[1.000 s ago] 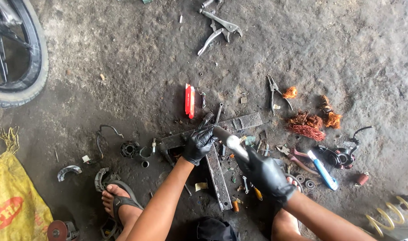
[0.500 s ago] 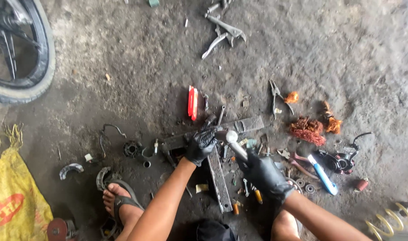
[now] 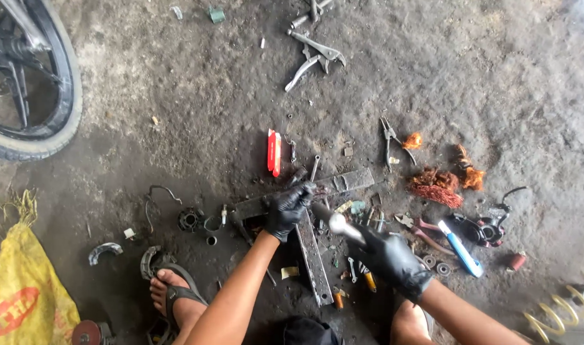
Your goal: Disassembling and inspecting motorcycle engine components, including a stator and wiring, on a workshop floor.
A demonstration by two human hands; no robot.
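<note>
At centre, on the oily floor, our gloved left hand (image 3: 287, 209) pinches a small part, too hidden to identify, down onto crossed metal bars (image 3: 314, 255) that serve as an anvil. Our gloved right hand (image 3: 389, 259) is wrapped around a hammer (image 3: 336, 223), its head just beside that part. Outward, pliers (image 3: 390, 135), a red cutter (image 3: 274, 152) and a motorcycle wheel (image 3: 33, 83) lie within reach.

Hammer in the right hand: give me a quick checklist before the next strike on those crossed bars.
1. Right hand closed on the hammer handle: ok.
2. Left hand pinning the crossed metal bars: ok.
3. Left fingers clear of the hammer head: not ok, they sit right beside it.
4. Both hands gloved: ok.
5. Sandalled foot away from the bars: ok.
6. What sits under the left grip: cannot tell, the glove hides it.
</note>
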